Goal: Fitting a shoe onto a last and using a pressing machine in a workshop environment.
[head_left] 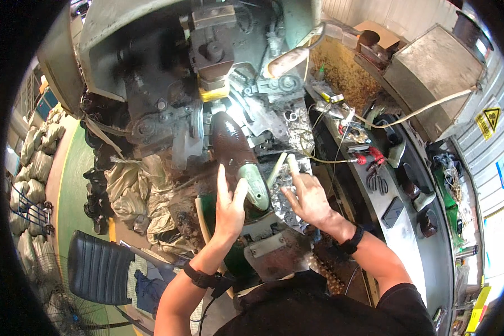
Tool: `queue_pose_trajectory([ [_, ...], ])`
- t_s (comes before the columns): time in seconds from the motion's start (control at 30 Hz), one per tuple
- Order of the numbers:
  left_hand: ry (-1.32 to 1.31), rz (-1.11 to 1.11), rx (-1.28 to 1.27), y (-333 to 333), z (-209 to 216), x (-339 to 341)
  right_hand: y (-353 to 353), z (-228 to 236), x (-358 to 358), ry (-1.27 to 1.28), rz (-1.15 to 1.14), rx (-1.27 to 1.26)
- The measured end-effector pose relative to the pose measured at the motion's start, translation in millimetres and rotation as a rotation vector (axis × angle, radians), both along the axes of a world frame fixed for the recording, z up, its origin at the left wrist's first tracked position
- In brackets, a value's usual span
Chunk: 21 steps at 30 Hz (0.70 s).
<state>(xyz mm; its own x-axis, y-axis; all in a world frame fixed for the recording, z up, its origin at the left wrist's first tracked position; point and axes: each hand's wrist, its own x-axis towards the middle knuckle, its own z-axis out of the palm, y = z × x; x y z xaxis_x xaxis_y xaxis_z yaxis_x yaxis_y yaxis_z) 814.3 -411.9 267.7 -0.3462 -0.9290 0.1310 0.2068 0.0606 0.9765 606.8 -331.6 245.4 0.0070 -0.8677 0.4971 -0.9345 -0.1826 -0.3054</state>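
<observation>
With the fingers of both hands spread, we have the dark, glossy shoe upper on its green last in front of the machine head, just beyond our nearer left hand and left of our right hand, its long axis slanting from the machine down-right toward us, green end nearest.

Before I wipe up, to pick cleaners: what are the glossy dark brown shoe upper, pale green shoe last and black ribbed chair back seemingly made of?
Dark brown shoe upper: probably leather or a lookalike, glossy, bright highlights. Pale green shoe last: likely hard plastic, satin, smooth around its hole. Black ribbed chair back: maybe leather or vinyl, softly shiny ridges.
</observation>
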Motion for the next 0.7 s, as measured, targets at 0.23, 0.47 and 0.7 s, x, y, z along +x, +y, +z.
queue_pose_trajectory([
  [0.23,-0.658,0.325,-0.384,8.5,-23.0,-43.8,8.7,-29.0,-6.1,-0.053,-0.006,-0.028],
  [0.47,-0.663,0.357,-0.39,11.7,-29.7,-49.9,14.1,-44.2,-11.2,-0.086,0.045,-0.125],
  [0.7,-0.645,0.357,-0.384,12.5,-34.0,-49.7,18.1,-40.4,-10.5,-0.127,0.002,-0.037],
])
